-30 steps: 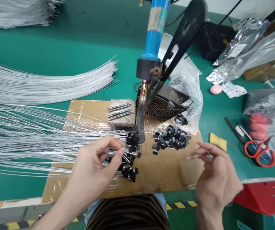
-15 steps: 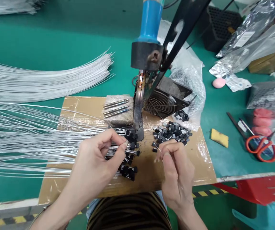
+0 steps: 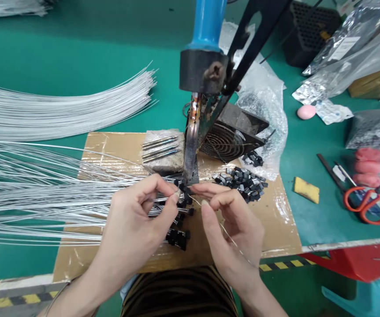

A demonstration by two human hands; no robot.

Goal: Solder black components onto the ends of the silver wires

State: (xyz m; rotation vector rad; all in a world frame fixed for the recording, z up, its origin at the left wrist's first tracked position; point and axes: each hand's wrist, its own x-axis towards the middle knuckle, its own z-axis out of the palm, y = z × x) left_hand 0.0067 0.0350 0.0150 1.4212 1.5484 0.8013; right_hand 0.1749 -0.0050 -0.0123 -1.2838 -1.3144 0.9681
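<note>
My left hand (image 3: 140, 211) is closed in a pinch beside the upright soldering iron's tip (image 3: 190, 165); the small thing between its fingertips is mostly hidden. Thin, silvery solder wire (image 3: 234, 244) runs through the thumb and fingers of my right hand (image 3: 231, 224), its end pointing towards the left fingertips. Under and beside my left hand lie white wires (image 3: 57, 193) ending in small black connectors (image 3: 178, 237). Loose black connectors (image 3: 243, 180) form a pile beyond my right hand.
The iron's blue handle (image 3: 208, 24) hangs on a black bracket (image 3: 259, 39) above the cardboard (image 3: 104, 152). Behind the tip stands a fan (image 3: 225, 143). Spare tips (image 3: 160, 147) rest on a wrapped block. Rightward are a yellow sponge (image 3: 306, 190) and scissors (image 3: 366, 204).
My right hand has moved left from the connector pile to the iron tip, bringing the solder wire near my left fingertips. My left hand keeps its pinch, almost in place.
</note>
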